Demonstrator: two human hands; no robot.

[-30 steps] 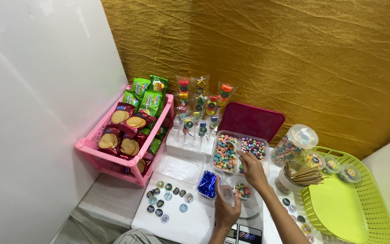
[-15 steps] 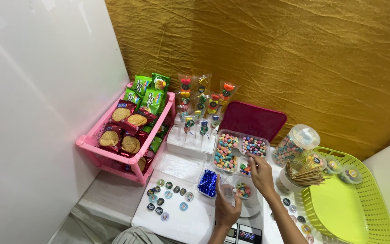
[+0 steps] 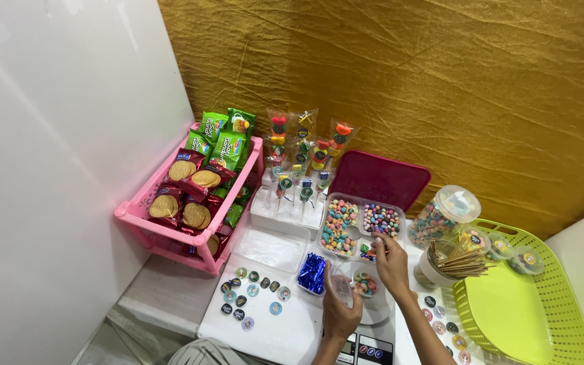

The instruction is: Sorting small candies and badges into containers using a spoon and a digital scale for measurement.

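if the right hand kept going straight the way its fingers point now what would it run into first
Probably the clear compartment box of coloured candies. The right hand points up and away over its near edge; beyond stands the dark pink lid. Its height above the box is unclear.

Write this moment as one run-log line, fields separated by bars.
left hand: holds small clear cup | right hand: at candy tray edge | nearby: skewers, green basket

pink rack point(image 3: 144, 215): glossy plastic | backdrop point(image 3: 400, 81): creased matt cloth | skewers point(image 3: 464, 263): wood
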